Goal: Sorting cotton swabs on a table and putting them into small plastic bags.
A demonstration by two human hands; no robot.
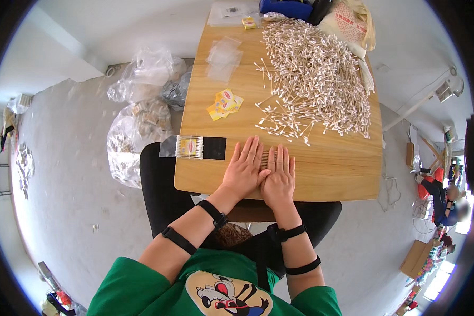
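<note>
Both hands lie flat near the table's front edge, fingers stretched forward and thumbs meeting. Beneath and between them shows a small row of cotton swab sticks [265, 159], mostly covered by the fingers. My left hand [245, 169] touches the left side of the row, and my right hand [279, 178] touches the right side. Left of my left hand, a clear bag holding cotton swabs and a yellow card [189, 147] lies beside a black rectangle [215, 148]. A big heap of loose cotton swabs [318, 79] spreads beyond my hands, with stray ones at its near edge.
Yellow cards [225, 104] and clear plastic bags [224, 59] lie on the wooden table's [332, 176] left half. At the back are a small yellow pack [248, 22], a blue object [285, 8] and a cloth-like sack [347, 23]. Filled plastic bags [139, 131] stand on the floor at left.
</note>
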